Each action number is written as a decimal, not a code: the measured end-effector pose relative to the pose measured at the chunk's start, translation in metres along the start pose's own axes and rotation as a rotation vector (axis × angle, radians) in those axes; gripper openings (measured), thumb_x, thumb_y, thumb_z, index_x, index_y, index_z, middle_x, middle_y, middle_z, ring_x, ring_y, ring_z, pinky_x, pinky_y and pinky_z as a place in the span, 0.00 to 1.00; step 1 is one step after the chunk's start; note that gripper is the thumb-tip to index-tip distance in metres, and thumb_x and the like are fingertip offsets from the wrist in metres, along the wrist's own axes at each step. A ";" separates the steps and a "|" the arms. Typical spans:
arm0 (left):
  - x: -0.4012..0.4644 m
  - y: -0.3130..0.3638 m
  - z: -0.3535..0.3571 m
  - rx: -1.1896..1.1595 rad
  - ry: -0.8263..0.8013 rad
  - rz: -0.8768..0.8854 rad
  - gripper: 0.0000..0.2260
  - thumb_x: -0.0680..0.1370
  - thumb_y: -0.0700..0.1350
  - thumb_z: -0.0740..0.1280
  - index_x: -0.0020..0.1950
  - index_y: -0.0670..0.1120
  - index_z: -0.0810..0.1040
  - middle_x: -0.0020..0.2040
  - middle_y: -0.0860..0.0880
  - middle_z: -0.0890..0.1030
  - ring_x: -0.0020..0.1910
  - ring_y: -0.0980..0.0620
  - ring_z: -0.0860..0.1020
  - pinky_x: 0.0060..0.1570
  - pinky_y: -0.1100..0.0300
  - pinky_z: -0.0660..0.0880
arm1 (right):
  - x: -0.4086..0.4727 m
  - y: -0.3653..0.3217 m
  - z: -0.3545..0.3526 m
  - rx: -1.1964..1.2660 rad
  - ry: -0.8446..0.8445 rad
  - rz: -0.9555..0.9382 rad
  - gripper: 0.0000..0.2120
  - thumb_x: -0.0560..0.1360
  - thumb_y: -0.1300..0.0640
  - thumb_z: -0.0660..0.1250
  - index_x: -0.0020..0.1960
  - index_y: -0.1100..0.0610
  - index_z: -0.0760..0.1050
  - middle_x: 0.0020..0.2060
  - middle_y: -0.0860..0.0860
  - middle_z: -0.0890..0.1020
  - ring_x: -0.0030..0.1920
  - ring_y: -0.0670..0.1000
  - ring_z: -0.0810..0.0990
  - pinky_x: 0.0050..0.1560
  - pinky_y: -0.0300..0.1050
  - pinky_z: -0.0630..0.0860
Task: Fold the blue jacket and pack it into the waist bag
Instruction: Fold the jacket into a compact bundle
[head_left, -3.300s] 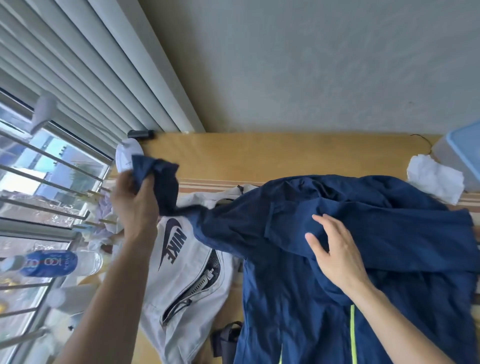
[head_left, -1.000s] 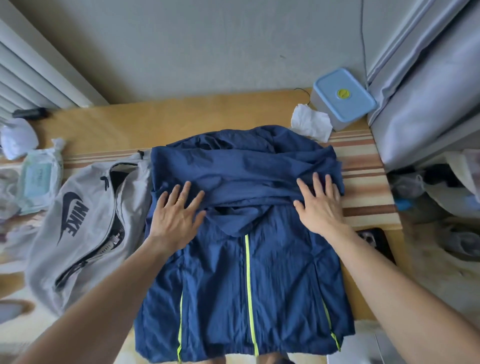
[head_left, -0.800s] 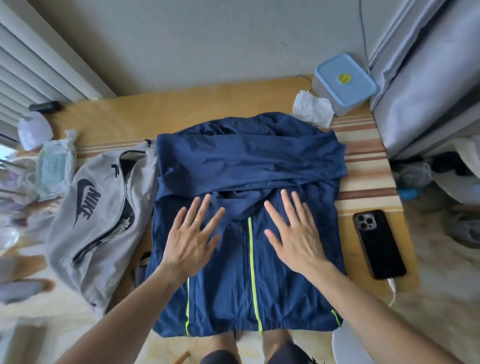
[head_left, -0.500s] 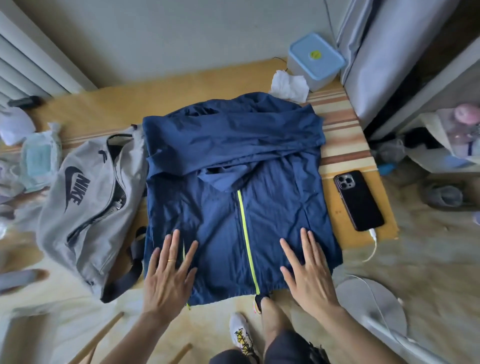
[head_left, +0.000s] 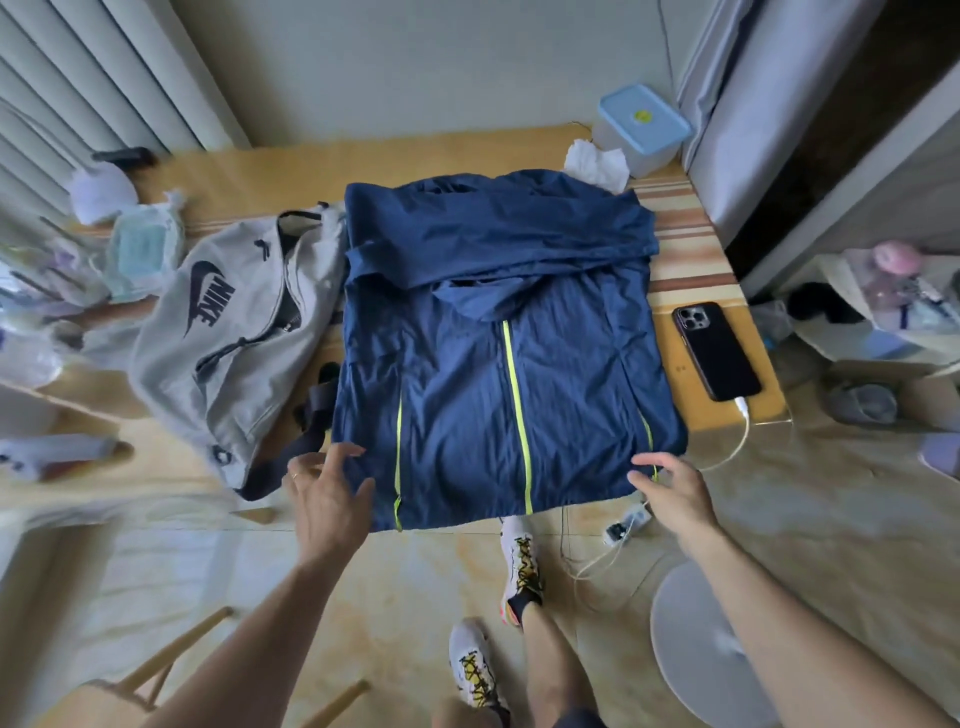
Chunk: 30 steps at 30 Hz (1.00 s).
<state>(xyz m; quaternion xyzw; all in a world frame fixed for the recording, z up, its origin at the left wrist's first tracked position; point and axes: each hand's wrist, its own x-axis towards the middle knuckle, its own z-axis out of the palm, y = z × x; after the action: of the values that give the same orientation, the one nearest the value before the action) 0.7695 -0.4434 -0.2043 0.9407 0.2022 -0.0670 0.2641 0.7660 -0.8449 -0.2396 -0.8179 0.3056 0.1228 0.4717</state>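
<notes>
The blue jacket (head_left: 493, 353) lies flat on the wooden table (head_left: 249, 176), sleeves folded across its top, lime zip running down the middle, hem hanging over the near edge. My left hand (head_left: 324, 491) hovers at the hem's left corner with fingers spread, touching or nearly touching the cloth. At the right corner of the hem my right hand (head_left: 670, 491) is open too. Neither hand holds anything. The grey waist bag (head_left: 228, 343) lies left of the jacket with its zip partly open and its dark strap trailing by my left hand.
A black phone (head_left: 716, 349) on a white charging cable lies right of the jacket. A blue-lidded box (head_left: 641, 127) and crumpled tissue (head_left: 595, 165) sit at the back right. Wipes and clutter crowd the table's left end. My feet stand below the table edge, beside a round white base (head_left: 711, 649).
My hands slid down the jacket front from chest to hem, smoothing it, then lifted off toward the hem's two corners. The camera view pulled back and down.
</notes>
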 end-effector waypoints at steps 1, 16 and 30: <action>0.002 -0.003 0.000 0.001 -0.002 -0.006 0.16 0.74 0.41 0.73 0.61 0.51 0.78 0.57 0.40 0.73 0.60 0.38 0.68 0.62 0.46 0.67 | -0.002 0.000 -0.001 0.020 0.000 0.012 0.09 0.75 0.61 0.73 0.52 0.50 0.82 0.57 0.51 0.82 0.57 0.50 0.78 0.56 0.45 0.72; 0.020 0.019 -0.103 -0.437 -0.040 0.053 0.18 0.77 0.33 0.68 0.44 0.57 0.87 0.52 0.49 0.84 0.53 0.51 0.81 0.55 0.60 0.78 | -0.030 -0.095 -0.097 0.295 -0.043 -0.090 0.09 0.76 0.68 0.70 0.52 0.59 0.84 0.52 0.49 0.84 0.54 0.45 0.79 0.50 0.34 0.72; 0.276 0.186 -0.134 -1.419 -0.278 -0.449 0.24 0.81 0.28 0.48 0.72 0.43 0.69 0.58 0.46 0.78 0.61 0.53 0.76 0.68 0.59 0.67 | 0.231 -0.339 -0.073 1.014 -0.094 0.167 0.09 0.79 0.55 0.68 0.56 0.59 0.76 0.53 0.53 0.79 0.51 0.49 0.80 0.51 0.38 0.81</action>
<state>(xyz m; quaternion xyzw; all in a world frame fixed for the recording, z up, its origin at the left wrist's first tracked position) 1.0998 -0.4229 -0.0676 0.4641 0.3484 -0.0908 0.8093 1.1494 -0.8707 -0.0782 -0.4527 0.3695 0.0334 0.8108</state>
